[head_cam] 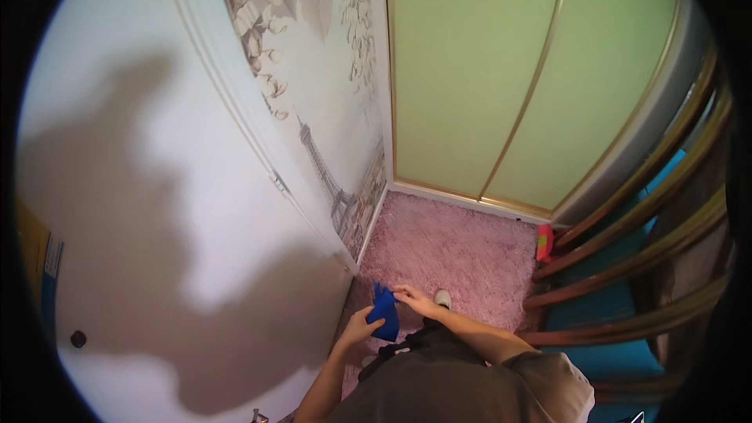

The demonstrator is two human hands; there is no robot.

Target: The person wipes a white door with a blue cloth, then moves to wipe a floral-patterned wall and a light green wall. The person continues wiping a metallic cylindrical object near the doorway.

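Observation:
A small blue item [385,317], which looks like folded cloth or a glove, is in front of my body, low in the head view. My left hand [359,326] grips its lower left side, with the thumb lying across its face. At its upper right edge, the fingertips of my right hand [411,299] pinch or touch it; the exact contact is too small to tell. The upper end of the blue item is ragged or split into strips.
A white door [235,235] stands close on the left. A pink shaggy rug [452,247] covers the floor up to green sliding panels [470,70]. Curved wooden slats [634,270] with teal cushions [611,358] stand on the right, beside a red item [545,242].

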